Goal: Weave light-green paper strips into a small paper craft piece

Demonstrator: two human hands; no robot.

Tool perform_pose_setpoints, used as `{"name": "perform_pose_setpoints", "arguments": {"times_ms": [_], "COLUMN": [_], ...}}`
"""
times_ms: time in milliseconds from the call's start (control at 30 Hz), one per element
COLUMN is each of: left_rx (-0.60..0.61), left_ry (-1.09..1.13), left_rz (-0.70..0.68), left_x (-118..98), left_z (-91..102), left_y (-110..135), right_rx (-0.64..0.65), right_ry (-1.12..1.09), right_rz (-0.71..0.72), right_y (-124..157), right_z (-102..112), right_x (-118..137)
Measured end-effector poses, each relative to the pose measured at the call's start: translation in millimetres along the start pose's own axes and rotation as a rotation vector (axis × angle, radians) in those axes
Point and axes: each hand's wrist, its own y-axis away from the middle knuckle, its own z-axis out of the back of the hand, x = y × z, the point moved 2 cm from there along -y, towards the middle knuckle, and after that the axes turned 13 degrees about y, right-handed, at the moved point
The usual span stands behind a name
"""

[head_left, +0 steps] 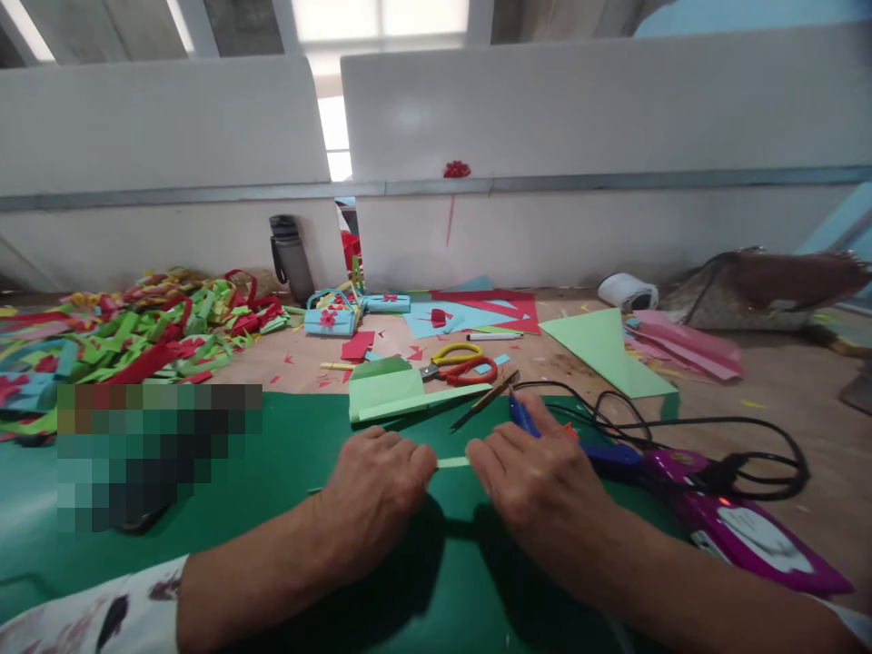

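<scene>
Between my two hands a narrow light green paper strip (pixel 453 463) is held level above the green mat (pixel 272 581). My left hand (pixel 381 477) pinches its left part, and a thin green end shows past the wrist. My right hand (pixel 528 463) is closed on the other end, close to the blue nozzle (pixel 523 416) of a purple hot glue gun (pixel 742 536). Just beyond the hands lie a folded light green paper piece (pixel 388 397), a brown pencil-like tool (pixel 485 401) and scissors with yellow and red handles (pixel 470 368).
A heap of coloured paper strips (pixel 183 327) lies at the left, near a dark bottle (pixel 290 259). A black cord (pixel 736 421) loops at the right, below a light green paper sheet (pixel 613 350). White panels (pixel 579 118) stand along the back.
</scene>
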Motion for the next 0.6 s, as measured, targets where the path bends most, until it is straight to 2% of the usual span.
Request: {"name": "perform_pose_setpoints", "arguments": {"times_ms": [100,167,233,300,333,367,433,500,600], "left_rx": [-0.007,0.004,0.068,0.129,0.155,0.158,0.177,0.219,0.317], "left_ry": [0.156,0.501,0.848,1.05,1.277,1.494,1.751,1.891,2.017], "left_rz": [0.176,0.375,0.476,0.491,0.527,0.561,0.62,0.638,0.629], "left_x": [25.4,39.2,42.4,35.5,29.4,22.5,8.1,-5.3,-21.1], "left_z": [7.7,12.4,13.9,12.1,8.8,4.8,-4.7,-13.2,-19.7], "left_y": [7.3,9.5,7.6,1.9,-1.5,-5.0,-11.6,-17.5,-24.3], "right_rx": [0.001,-0.003,0.013,0.151,0.233,0.313,0.377,0.387,0.35], "right_ry": [-0.029,-0.118,-0.321,-0.658,-0.828,-1.011,-1.311,-1.446,-1.419], "right_rz": [-0.059,-0.153,-0.3,-0.472,-0.562,-0.602,-0.665,-0.687,-0.706], "right_y": [4.2,5.6,5.2,4.2,4.1,3.8,3.7,4.5,7.2], "right_z": [-2.5,-1.9,0.4,-0.7,-2.7,-5.5,-12.3,-19.4,-24.5], "right_x": [-21.6,-40.1,-55.9,-61.5,-59.6,-54.2,-40.4,-28.1,-21.2]}}
